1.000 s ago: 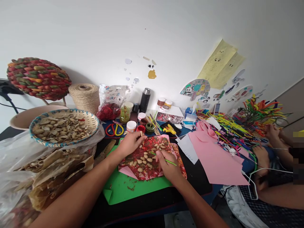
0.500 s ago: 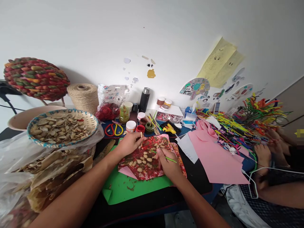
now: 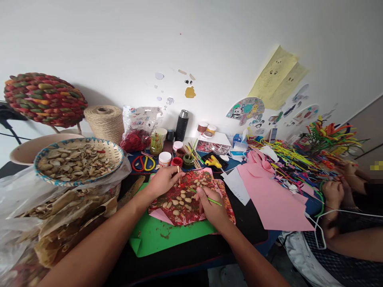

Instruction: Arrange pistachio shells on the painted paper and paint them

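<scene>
My left hand (image 3: 164,181) is closed in a pinch around a short wooden stick (image 3: 178,175), which points down at the paint-smeared sheet (image 3: 167,195). A thin green stick (image 3: 214,202) is gripped like a pen in my right hand (image 3: 212,207); its tip end, near the peanuts, is too small to make out. Several unshelled peanuts (image 3: 181,198) lie on the sheet, between and below my hands. Under that sheet is a green sheet (image 3: 167,239). Just beyond my left hand stand an open jar of red paint (image 3: 177,161) and a jar of dark green paint (image 3: 188,160).
Peanut shells fill a woven basket (image 3: 79,159) at left, beside a twine roll (image 3: 103,121). Scissors (image 3: 143,163), a black flask (image 3: 182,125) and a yellow glue gun (image 3: 213,161) are behind the sheets. Pink paper (image 3: 275,199) lies right, near another person's hands (image 3: 333,193).
Both my hands stay almost in place, still holding their sticks. At right, the other person's hands have shifted slightly.
</scene>
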Demonstrator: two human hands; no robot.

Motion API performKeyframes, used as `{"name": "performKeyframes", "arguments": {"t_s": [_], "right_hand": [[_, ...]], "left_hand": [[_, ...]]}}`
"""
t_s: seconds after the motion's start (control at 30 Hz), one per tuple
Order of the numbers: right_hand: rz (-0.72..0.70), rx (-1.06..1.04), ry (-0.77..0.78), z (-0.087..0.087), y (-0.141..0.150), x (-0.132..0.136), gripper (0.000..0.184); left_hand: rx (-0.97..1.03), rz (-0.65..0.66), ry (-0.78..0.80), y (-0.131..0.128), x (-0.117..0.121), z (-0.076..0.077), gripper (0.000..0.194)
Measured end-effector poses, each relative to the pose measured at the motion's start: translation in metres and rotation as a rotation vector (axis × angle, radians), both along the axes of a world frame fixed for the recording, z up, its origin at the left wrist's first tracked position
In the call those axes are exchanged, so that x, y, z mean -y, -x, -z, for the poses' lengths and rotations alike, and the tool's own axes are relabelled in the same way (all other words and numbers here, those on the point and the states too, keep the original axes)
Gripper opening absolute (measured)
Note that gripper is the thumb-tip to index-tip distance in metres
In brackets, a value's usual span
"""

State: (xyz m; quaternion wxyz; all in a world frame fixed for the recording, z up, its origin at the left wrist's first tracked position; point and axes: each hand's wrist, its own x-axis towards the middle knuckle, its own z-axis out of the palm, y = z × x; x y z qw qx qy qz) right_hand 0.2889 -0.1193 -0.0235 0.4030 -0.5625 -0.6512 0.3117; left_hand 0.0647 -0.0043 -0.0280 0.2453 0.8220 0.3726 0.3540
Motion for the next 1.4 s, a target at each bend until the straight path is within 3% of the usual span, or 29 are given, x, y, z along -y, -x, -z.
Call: {"name": "performKeyframes", "arguments": {"t_s": [0.77, 1.13, 1.4], "right_hand": [[-0.063, -0.005, -0.001, -0.001, 0.024, -0.005, 0.048], [-0.047, -0.030, 0.039, -0.004, 0.006, 0.005, 0.054], [-0.023, -0.051, 0.027, -0.005, 0.020, -0.001, 0.055]], "left_hand": [[0.022, 0.017, 0.035, 0.001, 0.001, -0.003, 0.039], [0.017, 0.006, 0.037, 0.001, -0.001, 0.000, 0.038], [0.033, 0.001, 0.078, 0.000, 0.000, 0.001, 0.040]]}}
